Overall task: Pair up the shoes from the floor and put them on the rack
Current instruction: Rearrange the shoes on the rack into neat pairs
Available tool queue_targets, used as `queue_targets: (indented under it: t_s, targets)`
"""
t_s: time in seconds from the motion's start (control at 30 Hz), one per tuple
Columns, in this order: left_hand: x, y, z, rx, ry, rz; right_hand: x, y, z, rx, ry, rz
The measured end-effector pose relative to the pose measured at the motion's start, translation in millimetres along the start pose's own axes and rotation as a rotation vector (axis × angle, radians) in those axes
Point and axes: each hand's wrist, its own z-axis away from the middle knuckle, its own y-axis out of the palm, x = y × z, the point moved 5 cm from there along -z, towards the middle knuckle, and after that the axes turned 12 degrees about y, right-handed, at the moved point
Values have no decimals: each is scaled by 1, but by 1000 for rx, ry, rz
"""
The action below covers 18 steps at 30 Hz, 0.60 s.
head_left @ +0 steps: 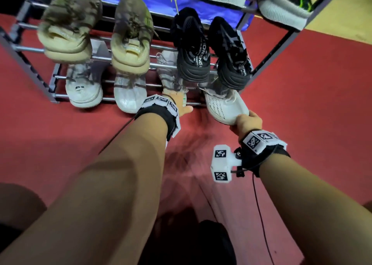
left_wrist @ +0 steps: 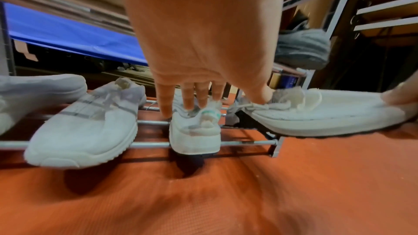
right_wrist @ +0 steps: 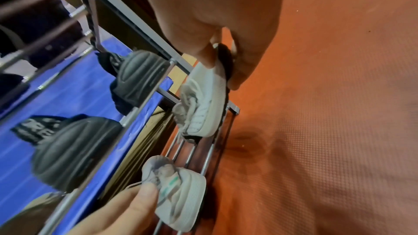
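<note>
The metal rack (head_left: 108,99) stands on a red floor. On its bottom shelf, third from the left, sits a white sneaker with a green heel tab (head_left: 171,79) (left_wrist: 194,135) (right_wrist: 181,199). My left hand (head_left: 182,106) (left_wrist: 196,103) reaches over its collar, straight fingers touching the top. At the shelf's right end a second white sneaker (head_left: 223,105) (left_wrist: 316,113) (right_wrist: 203,106) lies tilted, its toe over the bars and its heel sticking out off the front. My right hand (head_left: 244,119) (right_wrist: 222,67) pinches that heel.
Two more white shoes (head_left: 83,89) (head_left: 128,95) fill the bottom shelf's left. The middle shelf carries a beige pair (head_left: 66,29) (head_left: 130,35) and a black pair (head_left: 191,49) (head_left: 231,57). Knit shoes sit on top. Red mat (head_left: 302,83) lies in front and to the right.
</note>
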Motion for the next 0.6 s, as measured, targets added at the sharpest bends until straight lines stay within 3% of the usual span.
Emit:
queue_targets:
  t_s: [0.1, 0.27, 0.33, 0.6]
  targets:
    - [-14, -8, 13, 28, 53, -28, 1, -20, 16, -43, 47, 52]
    - [-33, -22, 34, 7, 100, 57, 26, -52, 58, 23, -86, 272]
    - [-37, -30, 44, -35, 84, 123, 36, -67, 68, -37, -143, 387]
    - [-18, -47, 74, -88, -104, 420, 43, -97, 116, 170, -195, 82]
